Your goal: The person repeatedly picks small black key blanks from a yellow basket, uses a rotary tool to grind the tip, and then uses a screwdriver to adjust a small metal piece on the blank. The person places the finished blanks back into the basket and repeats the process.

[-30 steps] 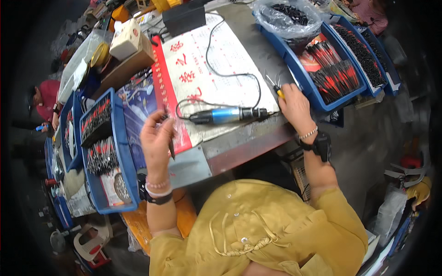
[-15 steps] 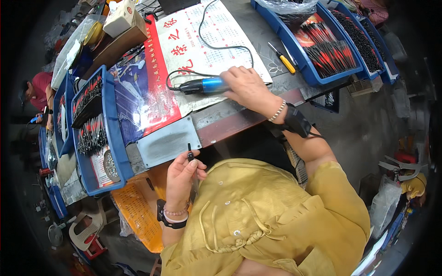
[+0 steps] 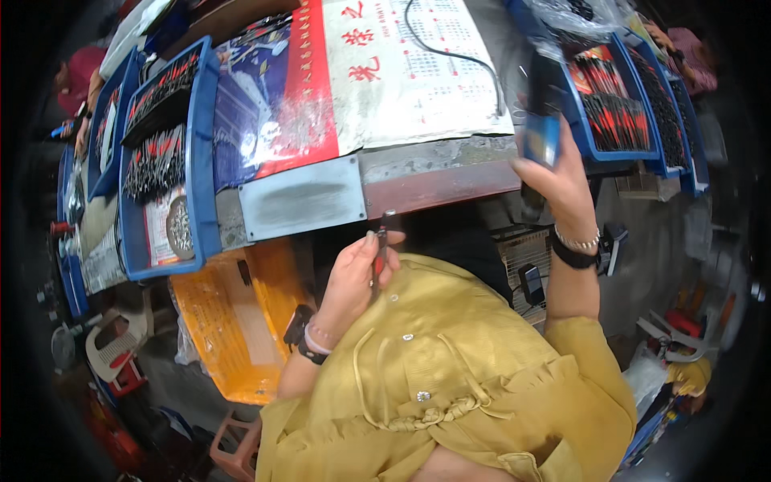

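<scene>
My left hand pinches a slim black-and-red, pen-like part with a metallic upper end. It holds the part upright in front of my shirt, just below the bench edge. At the right, my right hand is closed around a blue-and-black electric screwdriver. The driver is raised near the right blue bin, roughly upright and blurred by motion. Below the bench edge, between my hands, is a dark gap. A pale metal plate lies at the bench edge, up and left of my left hand.
A blue bin at left holds black-and-red parts and a dish of small metal pieces. More blue bins stand at right. A calendar sheet with a black cable covers the bench. An orange crate sits below.
My right hand has lifted the electric screwdriver off the calendar, moved right and turned it upright. My left hand still holds its part, now showing red. The view has shifted.
</scene>
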A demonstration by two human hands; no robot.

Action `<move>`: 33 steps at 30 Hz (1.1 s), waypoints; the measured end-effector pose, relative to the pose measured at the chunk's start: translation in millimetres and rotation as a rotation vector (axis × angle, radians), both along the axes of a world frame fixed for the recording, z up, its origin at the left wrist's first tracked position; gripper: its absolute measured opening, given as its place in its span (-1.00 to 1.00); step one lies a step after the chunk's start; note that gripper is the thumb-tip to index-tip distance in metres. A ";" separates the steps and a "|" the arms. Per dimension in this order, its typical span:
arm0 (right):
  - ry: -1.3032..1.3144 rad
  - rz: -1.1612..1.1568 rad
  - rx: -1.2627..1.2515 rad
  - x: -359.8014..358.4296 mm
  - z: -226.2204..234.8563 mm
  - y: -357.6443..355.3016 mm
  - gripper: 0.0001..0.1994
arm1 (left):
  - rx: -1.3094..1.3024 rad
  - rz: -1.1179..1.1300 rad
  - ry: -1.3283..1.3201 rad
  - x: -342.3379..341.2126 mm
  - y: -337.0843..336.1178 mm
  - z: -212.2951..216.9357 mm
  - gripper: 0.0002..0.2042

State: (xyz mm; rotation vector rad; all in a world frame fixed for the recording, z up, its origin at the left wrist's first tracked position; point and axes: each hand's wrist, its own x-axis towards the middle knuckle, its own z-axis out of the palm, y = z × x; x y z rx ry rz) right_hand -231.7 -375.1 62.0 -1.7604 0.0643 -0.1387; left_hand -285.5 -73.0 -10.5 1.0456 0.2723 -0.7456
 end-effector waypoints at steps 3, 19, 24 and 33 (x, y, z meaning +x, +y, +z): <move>0.095 0.174 0.452 -25.4 -4.4 8.2 -0.28 | -0.124 0.007 0.089 2.3 -10.1 -8.8 -0.56; 0.427 0.338 0.237 -33.1 -40.7 82.8 -0.47 | -0.506 0.165 0.386 13.7 -19.1 -43.4 -0.63; 0.425 0.383 0.284 -31.6 -45.3 92.8 -0.47 | -0.492 0.174 0.381 14.3 -21.7 -45.3 -0.63; 0.520 0.445 0.135 -27.7 -43.4 92.7 -0.42 | -0.403 0.164 0.411 17.5 -21.0 -38.7 -0.62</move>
